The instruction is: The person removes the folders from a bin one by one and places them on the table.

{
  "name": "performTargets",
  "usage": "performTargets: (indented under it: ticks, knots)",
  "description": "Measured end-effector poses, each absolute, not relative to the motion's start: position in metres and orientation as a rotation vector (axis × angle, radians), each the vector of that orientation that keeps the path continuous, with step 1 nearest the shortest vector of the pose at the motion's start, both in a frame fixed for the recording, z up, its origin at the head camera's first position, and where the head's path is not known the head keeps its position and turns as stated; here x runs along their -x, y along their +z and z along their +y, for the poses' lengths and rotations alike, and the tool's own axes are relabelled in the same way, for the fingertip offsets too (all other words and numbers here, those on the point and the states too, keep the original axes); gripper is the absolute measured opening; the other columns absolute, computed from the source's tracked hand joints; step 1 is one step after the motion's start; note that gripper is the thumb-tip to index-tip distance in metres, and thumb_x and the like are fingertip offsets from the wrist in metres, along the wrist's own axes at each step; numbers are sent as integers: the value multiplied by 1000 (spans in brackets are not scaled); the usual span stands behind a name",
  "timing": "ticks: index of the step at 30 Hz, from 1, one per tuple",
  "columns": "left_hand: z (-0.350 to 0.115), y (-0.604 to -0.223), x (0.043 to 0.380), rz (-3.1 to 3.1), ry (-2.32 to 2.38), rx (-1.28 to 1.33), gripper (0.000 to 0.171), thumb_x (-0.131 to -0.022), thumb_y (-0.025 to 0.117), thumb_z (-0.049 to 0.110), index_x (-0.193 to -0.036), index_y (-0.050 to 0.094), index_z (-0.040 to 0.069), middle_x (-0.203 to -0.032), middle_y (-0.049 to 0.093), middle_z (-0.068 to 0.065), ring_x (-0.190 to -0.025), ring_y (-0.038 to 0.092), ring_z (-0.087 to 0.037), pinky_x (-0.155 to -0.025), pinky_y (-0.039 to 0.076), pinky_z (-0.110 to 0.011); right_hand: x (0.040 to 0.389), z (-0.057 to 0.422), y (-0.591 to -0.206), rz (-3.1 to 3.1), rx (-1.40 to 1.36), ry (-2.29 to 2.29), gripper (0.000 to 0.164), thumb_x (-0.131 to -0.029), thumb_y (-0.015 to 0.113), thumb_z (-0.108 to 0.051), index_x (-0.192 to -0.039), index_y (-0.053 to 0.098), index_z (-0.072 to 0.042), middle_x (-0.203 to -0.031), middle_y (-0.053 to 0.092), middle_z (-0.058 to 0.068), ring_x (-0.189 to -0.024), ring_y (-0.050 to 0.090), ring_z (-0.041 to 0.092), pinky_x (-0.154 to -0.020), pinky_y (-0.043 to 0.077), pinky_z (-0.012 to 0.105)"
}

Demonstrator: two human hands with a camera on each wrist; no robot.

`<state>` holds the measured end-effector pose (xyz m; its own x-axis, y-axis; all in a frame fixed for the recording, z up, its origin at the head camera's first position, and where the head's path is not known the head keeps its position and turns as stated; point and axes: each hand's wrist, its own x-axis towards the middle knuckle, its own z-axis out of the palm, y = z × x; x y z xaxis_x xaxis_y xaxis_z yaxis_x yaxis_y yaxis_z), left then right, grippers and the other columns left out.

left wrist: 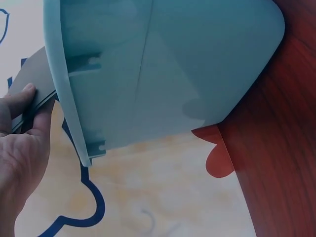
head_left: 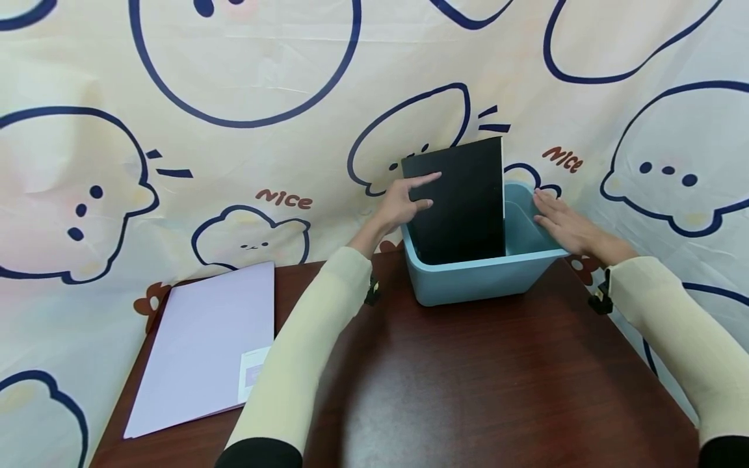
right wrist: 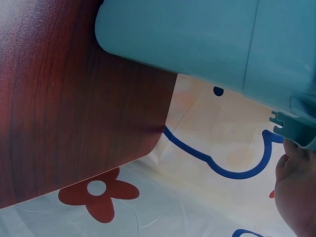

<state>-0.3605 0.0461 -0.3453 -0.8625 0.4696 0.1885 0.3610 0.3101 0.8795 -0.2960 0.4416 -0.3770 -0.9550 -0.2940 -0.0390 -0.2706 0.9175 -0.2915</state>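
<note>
A thin black folder-like rectangle [head_left: 459, 201] stands tilted inside a light blue plastic bin [head_left: 486, 279], its upper part rising above the rim. My left hand [head_left: 400, 205] holds it by the left edge, index finger and thumb lying on the black face. The left wrist view shows this hand [left wrist: 22, 133] with the folder's edge [left wrist: 37, 101] between thumb and fingers, beside the bin's rim. On the bin's right rim rests my right hand [head_left: 562, 224], fingers straight. Only part of that hand [right wrist: 298, 182] shows in the right wrist view, under the rim.
Lilac folders or sheets [head_left: 205, 338] with a white label lie on the left of the dark brown table [head_left: 468, 390]. The bin stands at the table's back edge, close to a cartoon-printed cloth [head_left: 281, 162] that hangs behind and along the sides.
</note>
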Motion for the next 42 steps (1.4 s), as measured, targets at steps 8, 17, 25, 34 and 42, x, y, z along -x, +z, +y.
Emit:
performTargets:
  ticks: [8,17,25,34,42]
  knots:
    - [41,-341,357,2441,1643,-834,57,-101,72,6,-150,61,33,-165,47,4,-158,32,-20,-128,30,-47,296,442,-379,2989,426,-442,69,-117,23,-40,-168,-4,-2,-176,-12,19,-162,-9,45,-128,0,67]
    - [36,-333,354,2454,1673,-896,60,-99,74,6,-151,60,34,-166,45,4,-158,33,-18,-129,29,-47,297,443,-379,2987,434,-459,69,-117,23,-40,-168,-3,-2,-176,-11,19,-162,-8,46,-128,-1,67]
    - [33,-324,348,2493,1667,-982,63,-99,75,5,-154,58,31,-165,47,3,-156,36,-16,-128,31,-43,299,444,-379,2983,425,-434,67,-117,22,-38,-168,-5,-2,-176,-10,21,-162,-7,45,-129,-3,64]
    - [28,-311,342,2563,1656,-982,64,-99,75,9,-155,55,36,-163,48,9,-154,40,-12,-124,37,-38,299,445,-379,2982,429,-439,67,-117,23,-38,-168,-5,-3,-176,-10,21,-162,-7,45,-128,-1,65]
    - [25,-297,333,2535,1730,-960,64,-101,72,6,-157,54,30,-164,47,7,-155,38,-12,-128,31,-37,298,444,-378,2971,440,-474,68,-117,23,-39,-168,-5,-4,-176,-11,19,-161,-8,46,-128,-4,65]
